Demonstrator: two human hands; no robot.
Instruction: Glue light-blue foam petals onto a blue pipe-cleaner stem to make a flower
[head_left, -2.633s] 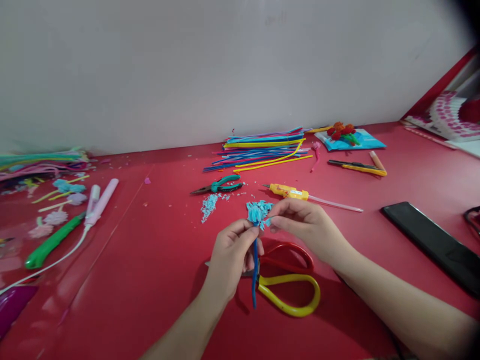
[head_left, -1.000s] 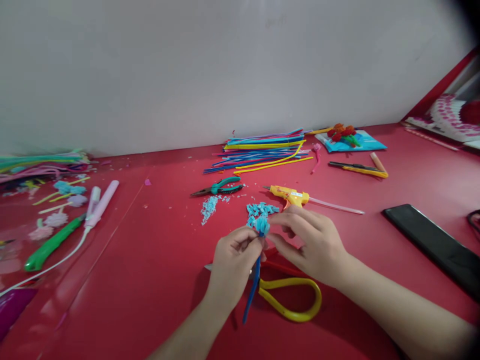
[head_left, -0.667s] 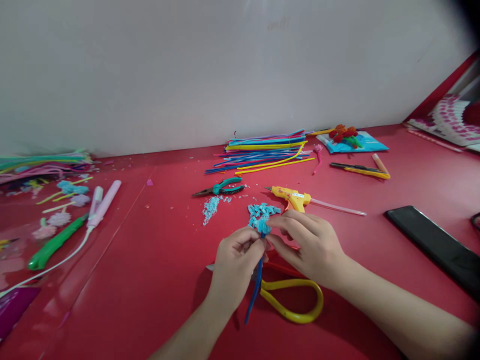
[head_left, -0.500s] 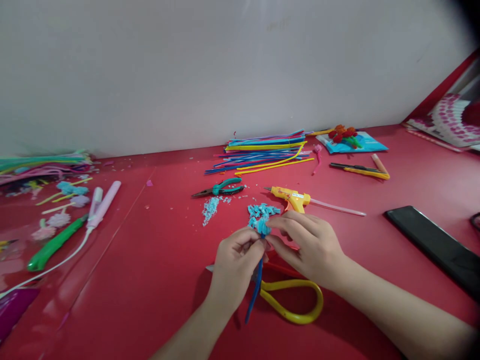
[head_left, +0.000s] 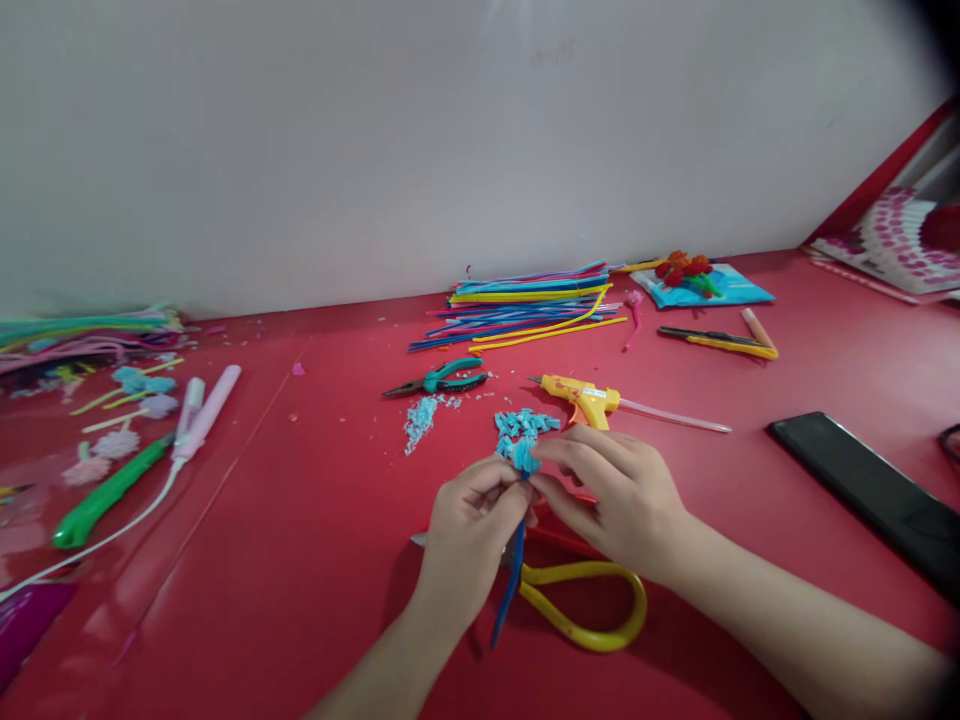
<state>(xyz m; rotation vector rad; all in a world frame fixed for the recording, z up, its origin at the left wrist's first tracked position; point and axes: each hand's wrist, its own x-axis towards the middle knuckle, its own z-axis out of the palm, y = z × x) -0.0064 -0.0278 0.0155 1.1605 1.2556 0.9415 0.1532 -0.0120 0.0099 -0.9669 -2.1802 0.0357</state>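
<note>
My left hand (head_left: 474, 520) pinches a dark blue stem (head_left: 510, 590) just below its light blue petalled head (head_left: 524, 456). The stem's lower end hangs down and leans slightly left. From the right, my right hand (head_left: 615, 495) closes its thumb and fingers on the flower head and its base. Light blue cut pieces (head_left: 525, 422) lie just behind the head on the red table (head_left: 300, 560). Beneath both hands are scissors with a yellow handle (head_left: 585, 605), their blades partly hidden.
Pliers (head_left: 439, 380) and a yellow glue gun (head_left: 585, 392) lie beyond my hands. Pipe cleaners (head_left: 532, 305) are stacked near the wall. A black phone (head_left: 862, 490) is at right; a pink curling tool (head_left: 210, 412) and green-handled knife (head_left: 112, 490) are at left.
</note>
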